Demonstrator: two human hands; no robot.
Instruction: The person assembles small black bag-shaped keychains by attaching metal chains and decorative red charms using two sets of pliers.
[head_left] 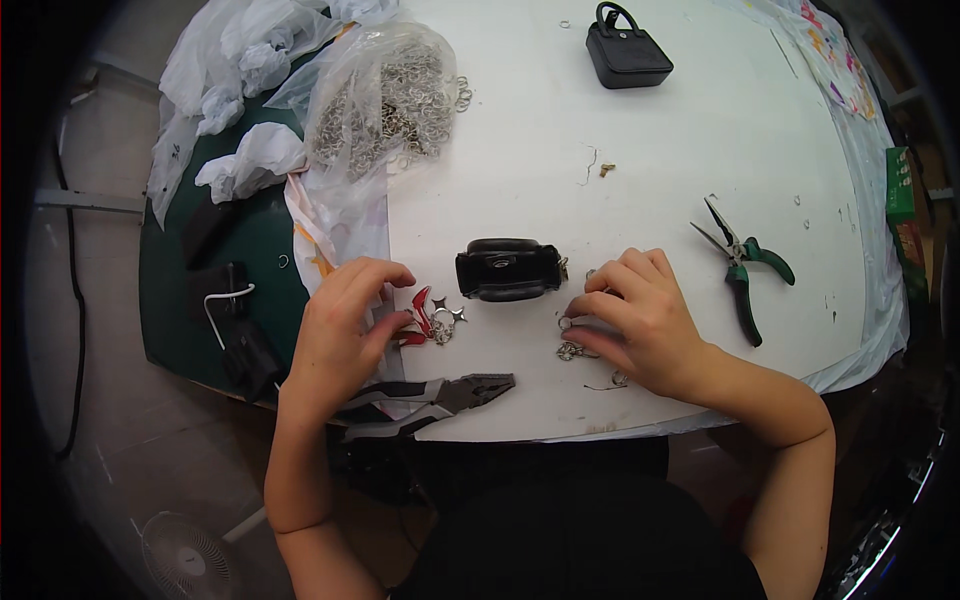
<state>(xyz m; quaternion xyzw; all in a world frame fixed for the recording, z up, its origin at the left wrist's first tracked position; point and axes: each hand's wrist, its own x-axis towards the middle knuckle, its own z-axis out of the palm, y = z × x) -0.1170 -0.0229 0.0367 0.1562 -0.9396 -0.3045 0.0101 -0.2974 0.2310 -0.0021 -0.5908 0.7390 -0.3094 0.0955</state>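
My left hand [345,320] is at the left edge of the white tabletop, thumb and fingers apart. Right beside its fingertips lie red charms [423,308] with silver star-shaped pieces [448,312] and a small metal cluster. With thumb and fingertips together, my right hand [640,315] pinches a small metal ring [565,323]. Below those fingertips is a little heap of silver chain [570,351]. Between the hands stands a small black bag [510,270], its open top facing up. Grey and black combination pliers [455,398] lie in front of my left hand, close to the near edge.
Green-handled needle-nose pliers [742,265] lie spread on the right. A second black mini handbag [628,50] stands at the back. A clear plastic bag of metal rings [380,100] sits back left. Brass-coloured bits [607,170] lie mid-table. Black items with a white cable [230,293] rest far left.
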